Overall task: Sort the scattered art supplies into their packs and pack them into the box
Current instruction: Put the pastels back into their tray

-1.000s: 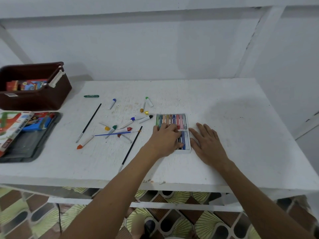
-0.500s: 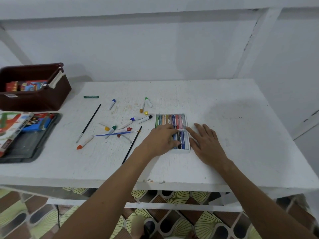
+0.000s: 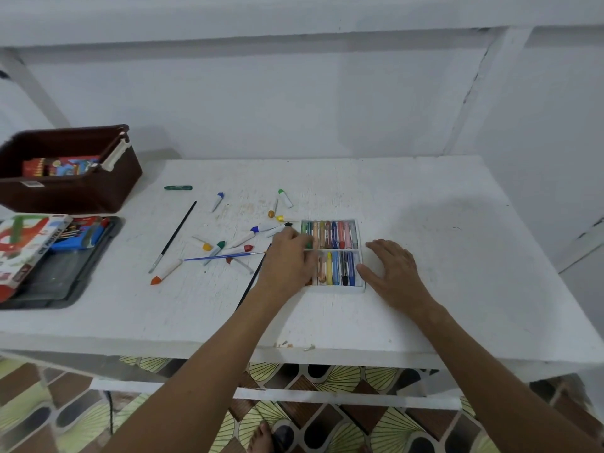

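Note:
A white crayon tray (image 3: pixel 358 287) with two rows of coloured crayons lies mid-table. My left hand (image 3: pixel 287 261) rests over its left side, with bent fingertips on a green crayon (image 3: pixel 308 245); whether they pinch it is unclear. My right hand (image 3: pixel 394 273) lies flat on the table against the tray's right edge. Left of the tray lie scattered white markers with coloured caps (image 3: pixel 243 238), a thin blue brush (image 3: pixel 222 256), two black brushes (image 3: pixel 173 237) and a loose green crayon (image 3: pixel 178 188). The brown box (image 3: pixel 75 194) stands at the far left with a colourful pack inside.
A grey case (image 3: pixel 65 282) at the left edge holds an oil pastels carton (image 3: pixel 23 246) and a blue pack (image 3: pixel 78 238). The white wall rises just behind the table. Bare tabletop (image 3: pixel 457 240) stretches right of my right hand. Small crumbs lie at the front edge.
My left hand has slid left across the tray, uncovering the lower row of crayons. My right hand has stayed beside the tray's right edge.

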Available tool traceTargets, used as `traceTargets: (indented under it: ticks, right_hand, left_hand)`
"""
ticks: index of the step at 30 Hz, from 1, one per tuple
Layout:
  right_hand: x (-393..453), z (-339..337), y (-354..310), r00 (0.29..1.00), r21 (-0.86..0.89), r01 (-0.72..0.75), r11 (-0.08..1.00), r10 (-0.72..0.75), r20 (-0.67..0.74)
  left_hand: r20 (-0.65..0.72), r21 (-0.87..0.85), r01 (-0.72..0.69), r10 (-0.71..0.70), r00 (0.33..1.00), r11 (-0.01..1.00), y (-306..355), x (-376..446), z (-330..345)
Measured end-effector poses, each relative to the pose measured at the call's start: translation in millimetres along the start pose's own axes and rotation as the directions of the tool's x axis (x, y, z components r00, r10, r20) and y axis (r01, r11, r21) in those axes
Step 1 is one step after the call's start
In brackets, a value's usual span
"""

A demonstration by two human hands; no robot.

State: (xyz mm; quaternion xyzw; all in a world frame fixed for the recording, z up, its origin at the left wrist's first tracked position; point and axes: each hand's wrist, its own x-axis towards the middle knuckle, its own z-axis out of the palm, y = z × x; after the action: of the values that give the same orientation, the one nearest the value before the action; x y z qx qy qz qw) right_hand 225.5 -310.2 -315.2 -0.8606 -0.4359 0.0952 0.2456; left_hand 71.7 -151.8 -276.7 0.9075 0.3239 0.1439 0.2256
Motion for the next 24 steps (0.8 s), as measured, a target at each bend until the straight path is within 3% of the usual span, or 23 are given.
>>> traceTargets:
  ticks: [1, 4, 8, 19, 24]
  right_hand:
    - [1, -3, -2, 0.999, 0.014, -0.028, 1.0, 0.029, -0.037]
    - [4, -8, -9, 0.994, -0.011, -0.093, 0.996, 0.093, -0.057]
    - [7, -15, -24, 0.994, 0.168, -0.105, 0.98, 0.099, 0.047]
    - [3, -46, 0, 0.978, 0.235, -0.177, 0.956, 0.197, -0.065]
    - [-14, -55, 26, 0.966, 0.197, -0.227, 0.954, 0.246, -0.076]
  left_hand:
    - [-0.02, 0.034, 0.098, -0.097, 0.995, 0.995, 0, 0, -3]
    - [0.144, 0.105, 0.298, -0.311, 0.939, 0.949, 3, 3, -7]
    - [0.224, 0.012, 0.36, -0.353, 0.908, 0.933, 9, 12, -7]
    - [0.17, -0.287, 0.26, -0.218, 0.961, 0.922, 40, 23, -5]
    - [0.199, -0.258, 0.199, -0.15, 0.969, 0.945, 60, 15, 17]
